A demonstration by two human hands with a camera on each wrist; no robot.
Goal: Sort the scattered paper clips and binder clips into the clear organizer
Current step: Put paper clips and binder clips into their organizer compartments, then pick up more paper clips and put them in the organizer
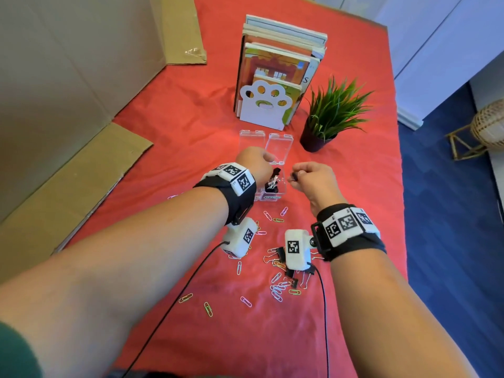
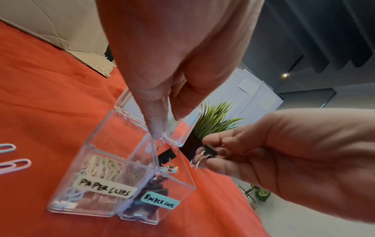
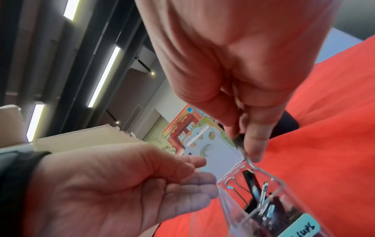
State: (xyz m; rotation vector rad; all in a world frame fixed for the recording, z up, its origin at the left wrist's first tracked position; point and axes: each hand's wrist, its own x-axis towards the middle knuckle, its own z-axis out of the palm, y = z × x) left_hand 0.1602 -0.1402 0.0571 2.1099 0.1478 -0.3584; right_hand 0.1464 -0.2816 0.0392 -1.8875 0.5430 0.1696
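At 9 o'clock, flat brown cardboard (image 1: 68, 170) lies along the edge of the surface (image 1: 174, 137), which wears a matte red cloth. The left hand (image 1: 257, 166) hovers over the clear organizer (image 1: 275, 173) at the centre; its fingers (image 2: 156, 121) point down, relaxed and nearly straight, and hold nothing, one fingertip just at the rim of the right compartment. The organizer is hard transparent plastic, square-walled, with two hinged lids open toward 12 o'clock. Its left compartment, labelled for paper clips, holds thin wire clips; the right one holds black binder clips with shiny wire handles. At 3 o'clock of it, the right hand (image 1: 313, 181) pinches one small black binder clip (image 2: 209, 151) between thumb and curled fingers, just beside the organizer. At 6 o'clock, coloured paper clips (image 1: 278, 289) and a few binder clips lie scattered on the cloth.
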